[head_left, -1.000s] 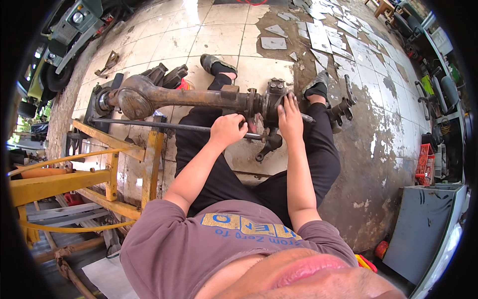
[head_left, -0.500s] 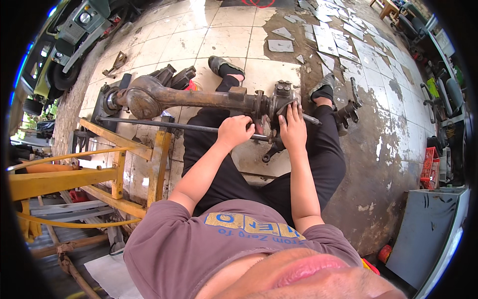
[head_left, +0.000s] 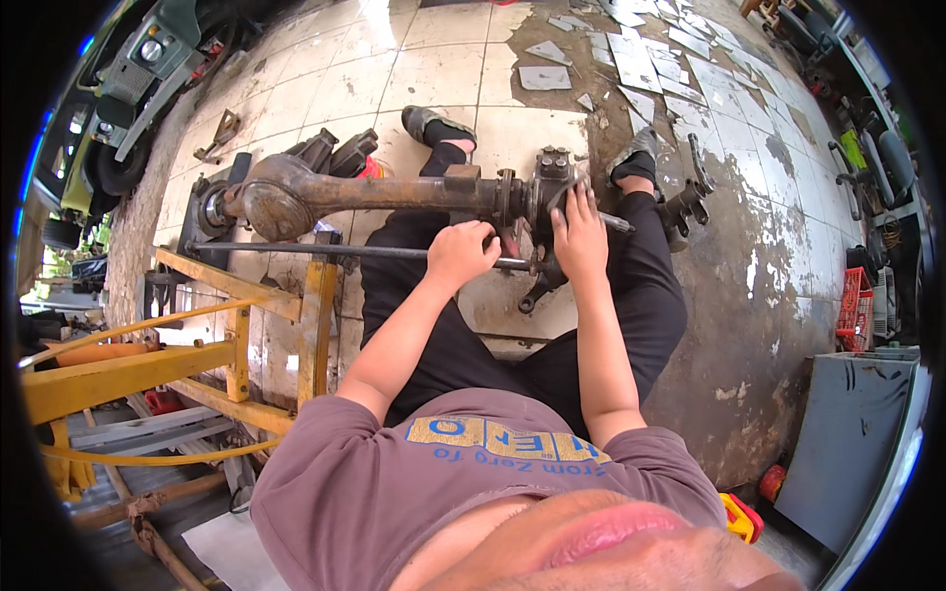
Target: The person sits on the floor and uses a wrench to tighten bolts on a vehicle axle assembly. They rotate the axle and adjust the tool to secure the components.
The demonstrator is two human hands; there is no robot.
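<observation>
A rusty vehicle axle (head_left: 394, 193) with a rounded differential housing (head_left: 280, 197) lies crosswise in front of me, between my outstretched legs. Along its near side runs a long dark tie rod (head_left: 325, 249). My left hand (head_left: 463, 253) is closed over the rod near its right end, fingers curled; their tips are partly hidden. Against the steering knuckle (head_left: 552, 187) at the axle's right end rests my right hand (head_left: 581, 236), palm down, with its fingers stretched out. A steering arm with an eye (head_left: 532, 300) sticks out toward me below the knuckle.
A yellow metal frame (head_left: 128, 372) stands close on my left. Another metal knuckle part (head_left: 685, 209) lies past my right foot. Broken tiles (head_left: 636, 64) litter the far floor. A grey cabinet (head_left: 847, 443) and a red crate (head_left: 855, 310) are at right; a vehicle (head_left: 138, 84) is far left.
The whole view has shifted slightly. Both hands keep their places on the axle parts, and the axle lies as before.
</observation>
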